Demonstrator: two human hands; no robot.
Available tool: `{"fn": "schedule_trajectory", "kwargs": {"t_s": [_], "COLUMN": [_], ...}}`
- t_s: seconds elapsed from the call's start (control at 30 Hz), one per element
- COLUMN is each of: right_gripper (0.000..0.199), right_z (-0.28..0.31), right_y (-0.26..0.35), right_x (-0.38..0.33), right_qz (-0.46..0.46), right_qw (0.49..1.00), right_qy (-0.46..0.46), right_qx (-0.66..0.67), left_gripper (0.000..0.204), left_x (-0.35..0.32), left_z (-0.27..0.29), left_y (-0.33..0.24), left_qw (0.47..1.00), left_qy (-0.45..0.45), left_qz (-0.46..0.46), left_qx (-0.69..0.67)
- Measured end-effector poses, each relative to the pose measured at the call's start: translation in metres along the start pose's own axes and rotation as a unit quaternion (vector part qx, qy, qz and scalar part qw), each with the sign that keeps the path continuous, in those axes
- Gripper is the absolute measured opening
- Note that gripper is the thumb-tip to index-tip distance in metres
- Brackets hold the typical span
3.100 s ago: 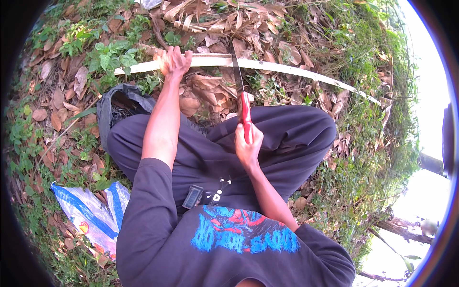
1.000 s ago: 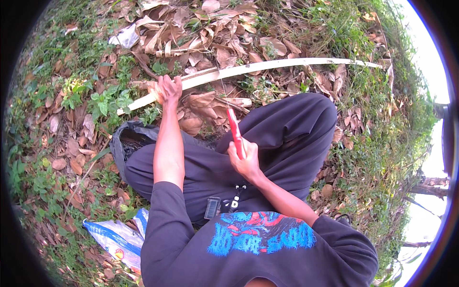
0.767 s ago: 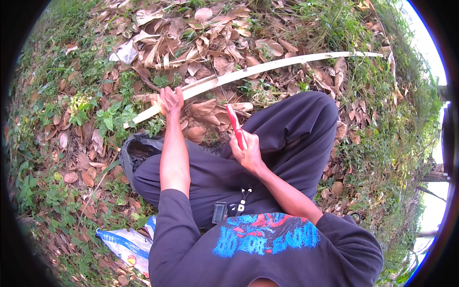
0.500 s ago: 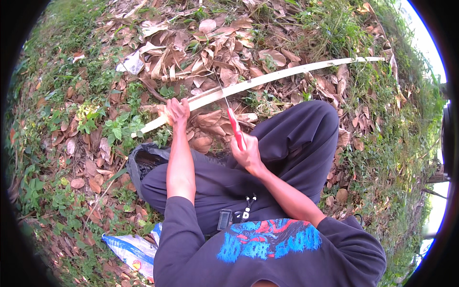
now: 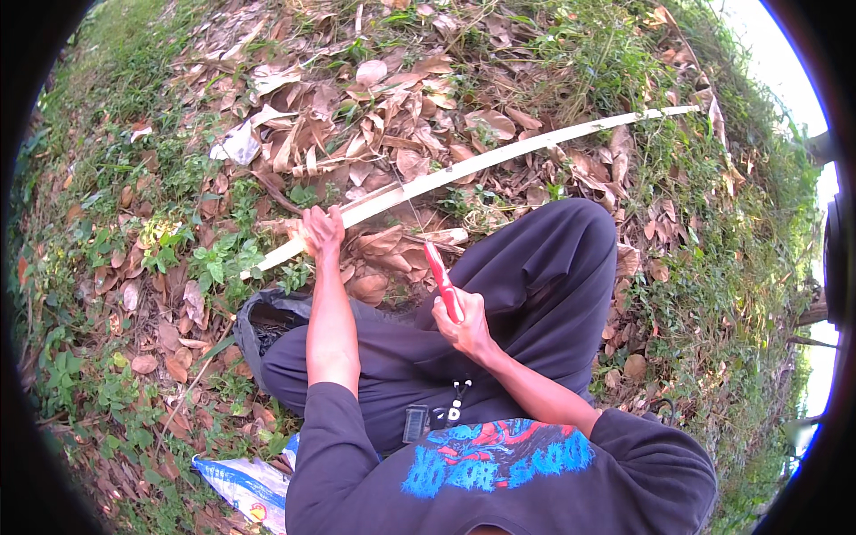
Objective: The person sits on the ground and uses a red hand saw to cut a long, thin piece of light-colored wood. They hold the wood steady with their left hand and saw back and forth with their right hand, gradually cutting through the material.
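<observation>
A long pale strip of wood [image 5: 499,159] runs slantwise over the leaf litter in front of my crossed legs, its far end up at the right. My left hand [image 5: 321,230] is closed around it near its lower left end. In my right hand [image 5: 464,323] is the red handle of a hand saw [image 5: 442,282], held over my lap. The saw's thin blade, seen almost edge-on, reaches up and away from the handle and crosses the strip to the right of my left hand.
Dry brown leaves [image 5: 312,116] and green weeds [image 5: 214,259] cover the ground around me. A dark plastic bag [image 5: 259,325] lies beside my left leg. Behind it, a blue and white plastic sack [image 5: 241,486] is by my left elbow. A small dark device [image 5: 415,423] rests at my waist.
My right hand has drawn the saw back toward my body, so more blade shows on the near side of the strip. My left hand keeps its hold; the whole view has shifted slightly.
</observation>
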State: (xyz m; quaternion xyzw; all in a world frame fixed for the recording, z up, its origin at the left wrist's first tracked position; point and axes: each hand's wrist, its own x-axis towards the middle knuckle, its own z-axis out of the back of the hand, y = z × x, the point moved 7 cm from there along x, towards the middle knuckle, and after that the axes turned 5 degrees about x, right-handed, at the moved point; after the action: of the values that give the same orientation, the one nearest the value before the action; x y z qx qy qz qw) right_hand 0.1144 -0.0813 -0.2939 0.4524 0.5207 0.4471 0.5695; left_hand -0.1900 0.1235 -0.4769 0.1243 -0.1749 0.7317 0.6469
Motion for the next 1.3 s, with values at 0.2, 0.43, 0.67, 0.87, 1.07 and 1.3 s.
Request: {"fn": "schedule_trajectory", "kwargs": {"t_s": [0.2, 0.43, 0.67, 0.87, 1.07, 1.3], "right_gripper": [0.020, 0.020, 0.017, 0.020, 0.023, 0.022], "right_z": [0.014, -0.023, -0.006, -0.024, -0.025, -0.004], "right_y": [-0.022, -0.003, -0.013, 0.003, -0.012, -0.020], "right_x": [0.041, 0.031, -0.007, 0.071, 0.012, 0.020], "right_qz": [0.072, 0.074, 0.021, 0.168, -0.022, 0.061], "right_qw": [0.994, 0.996, 0.999, 0.975, 0.998, 0.995], "right_qy": [-0.056, -0.031, 0.001, -0.054, -0.016, -0.015], "right_qx": [-0.052, -0.036, -0.024, -0.133, 0.049, -0.080], "left_gripper": [0.015, 0.027, 0.038, 0.041, 0.033, 0.034], "left_x": [0.001, -0.008, 0.005, 0.006, 0.002, -0.005], "left_z": [0.027, 0.020, 0.010, 0.040, 0.039, 0.033], "left_y": [-0.028, 0.012, 0.001, -0.015, -0.004, -0.014], "left_qw": [0.995, 0.990, 0.995, 0.990, 0.995, 0.997], "left_qy": [-0.080, -0.123, 0.083, 0.073, -0.019, -0.041], "left_qz": [-0.014, -0.048, 0.057, 0.115, 0.092, 0.063], "left_qx": [-0.063, 0.053, 0.017, -0.043, 0.013, -0.036]}}
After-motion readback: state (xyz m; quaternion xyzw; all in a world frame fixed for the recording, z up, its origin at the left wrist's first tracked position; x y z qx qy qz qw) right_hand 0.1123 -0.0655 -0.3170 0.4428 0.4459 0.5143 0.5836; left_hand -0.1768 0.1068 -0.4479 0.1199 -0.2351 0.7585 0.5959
